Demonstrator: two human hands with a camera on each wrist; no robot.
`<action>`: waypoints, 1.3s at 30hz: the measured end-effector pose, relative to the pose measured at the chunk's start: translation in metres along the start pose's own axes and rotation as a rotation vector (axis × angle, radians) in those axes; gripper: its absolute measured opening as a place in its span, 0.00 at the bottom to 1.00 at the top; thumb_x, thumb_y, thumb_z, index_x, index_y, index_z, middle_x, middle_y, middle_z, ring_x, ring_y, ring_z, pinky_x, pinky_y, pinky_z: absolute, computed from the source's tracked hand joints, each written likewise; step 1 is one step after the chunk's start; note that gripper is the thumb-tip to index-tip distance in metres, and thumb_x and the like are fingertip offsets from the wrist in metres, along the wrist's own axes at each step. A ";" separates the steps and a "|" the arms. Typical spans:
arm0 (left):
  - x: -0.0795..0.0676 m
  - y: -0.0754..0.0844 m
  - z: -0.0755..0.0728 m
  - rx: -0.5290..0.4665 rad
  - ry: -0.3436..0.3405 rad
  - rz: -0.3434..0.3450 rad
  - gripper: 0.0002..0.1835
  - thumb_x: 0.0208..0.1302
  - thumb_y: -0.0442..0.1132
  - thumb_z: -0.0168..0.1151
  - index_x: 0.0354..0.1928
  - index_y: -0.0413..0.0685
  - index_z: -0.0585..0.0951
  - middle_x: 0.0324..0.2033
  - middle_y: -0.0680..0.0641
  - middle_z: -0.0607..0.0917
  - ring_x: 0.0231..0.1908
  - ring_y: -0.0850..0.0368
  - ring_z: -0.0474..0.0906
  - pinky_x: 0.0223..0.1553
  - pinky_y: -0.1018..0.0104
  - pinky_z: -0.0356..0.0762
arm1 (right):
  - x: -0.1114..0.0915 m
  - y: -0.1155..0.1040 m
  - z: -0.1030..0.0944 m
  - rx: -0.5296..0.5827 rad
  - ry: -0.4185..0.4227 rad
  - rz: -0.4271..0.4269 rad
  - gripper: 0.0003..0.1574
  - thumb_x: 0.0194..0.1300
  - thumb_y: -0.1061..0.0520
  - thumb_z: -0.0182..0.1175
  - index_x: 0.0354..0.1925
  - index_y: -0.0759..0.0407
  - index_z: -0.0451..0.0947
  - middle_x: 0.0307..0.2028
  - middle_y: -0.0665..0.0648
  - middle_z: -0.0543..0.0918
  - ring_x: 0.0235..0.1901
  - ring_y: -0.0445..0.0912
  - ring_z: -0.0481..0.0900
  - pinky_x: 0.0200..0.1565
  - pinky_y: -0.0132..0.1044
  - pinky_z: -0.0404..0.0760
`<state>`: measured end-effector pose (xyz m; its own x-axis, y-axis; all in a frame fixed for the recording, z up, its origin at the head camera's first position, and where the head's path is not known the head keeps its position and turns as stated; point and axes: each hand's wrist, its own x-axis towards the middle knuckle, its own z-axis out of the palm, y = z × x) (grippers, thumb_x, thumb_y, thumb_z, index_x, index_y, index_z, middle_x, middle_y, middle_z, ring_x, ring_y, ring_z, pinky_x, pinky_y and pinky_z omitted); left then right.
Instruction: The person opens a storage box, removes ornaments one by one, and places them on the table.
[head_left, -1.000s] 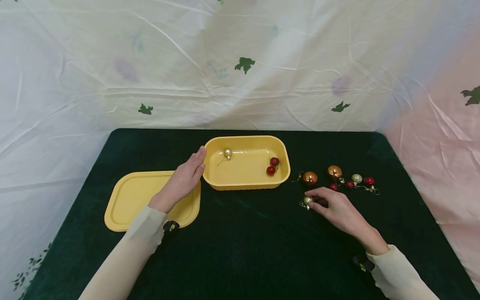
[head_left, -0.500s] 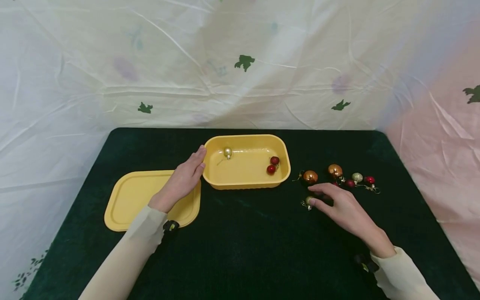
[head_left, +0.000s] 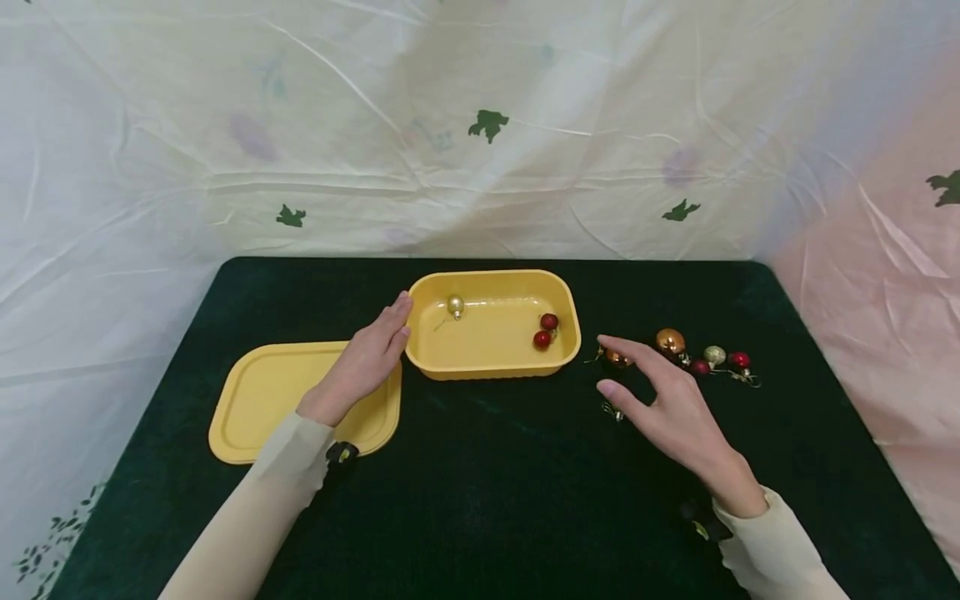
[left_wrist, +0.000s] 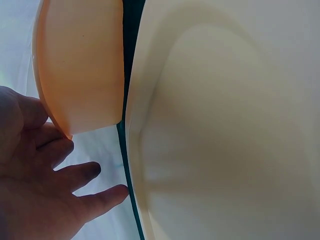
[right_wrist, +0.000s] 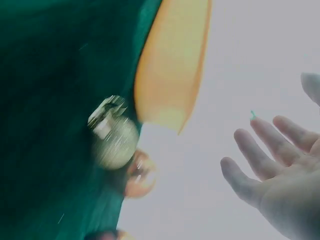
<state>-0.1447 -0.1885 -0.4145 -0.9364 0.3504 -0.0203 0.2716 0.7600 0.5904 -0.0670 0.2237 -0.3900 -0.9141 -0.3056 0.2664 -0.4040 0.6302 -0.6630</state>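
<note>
A yellow plastic box (head_left: 487, 342) holds a gold bauble (head_left: 455, 305) at its left and two red baubles (head_left: 542, 340) at its right. My left hand (head_left: 360, 362) rests against the box's left rim, fingers extended; its forearm crosses the yellow lid (head_left: 258, 408). Right of the box, my right hand (head_left: 678, 417) holds nothing, thumb and fingers spread apart above the table. Beneath its thumb lies a glittery gold bauble (right_wrist: 117, 145), mostly hidden in the head view except its cap and hook. A copper bauble (head_left: 617, 358) is partly covered by the right index finger.
Beyond the right hand lie another copper bauble (head_left: 670, 342), a pale glittery one (head_left: 715, 356) and red ones (head_left: 739, 361), with wire hooks. Dark green cloth (head_left: 480, 475) covers the table. A pale printed curtain (head_left: 480, 192) stands behind it.
My right hand has moved its fingers away from the glittery gold bauble, which stays on the table, and has spread and shifted up and left. The left hand has not moved.
</note>
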 end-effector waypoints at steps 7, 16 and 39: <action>-0.001 -0.003 0.005 0.003 0.022 0.015 0.31 0.85 0.43 0.42 0.83 0.46 0.50 0.82 0.46 0.49 0.80 0.50 0.46 0.79 0.48 0.47 | 0.026 -0.016 0.025 0.065 -0.019 -0.051 0.40 0.73 0.49 0.66 0.77 0.46 0.65 0.72 0.55 0.73 0.68 0.53 0.74 0.65 0.62 0.73; -0.002 -0.003 0.006 0.011 0.027 0.019 0.31 0.85 0.43 0.41 0.83 0.45 0.50 0.82 0.45 0.49 0.80 0.45 0.48 0.79 0.47 0.48 | 0.071 -0.035 0.061 0.108 -0.071 -0.118 0.42 0.71 0.42 0.67 0.76 0.52 0.66 0.68 0.59 0.76 0.62 0.54 0.77 0.61 0.58 0.79; -0.005 0.004 -0.001 0.034 0.028 0.012 0.31 0.85 0.42 0.43 0.82 0.44 0.51 0.82 0.44 0.51 0.79 0.42 0.50 0.78 0.45 0.50 | 0.157 -0.047 0.124 0.064 -0.279 -0.011 0.42 0.73 0.44 0.65 0.76 0.57 0.66 0.73 0.57 0.72 0.72 0.53 0.69 0.73 0.51 0.67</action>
<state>-0.1390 -0.1877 -0.4107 -0.9387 0.3445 0.0096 0.2899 0.7743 0.5626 -0.1867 0.0572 -0.4037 -0.8614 -0.5020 0.0768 -0.4024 0.5825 -0.7062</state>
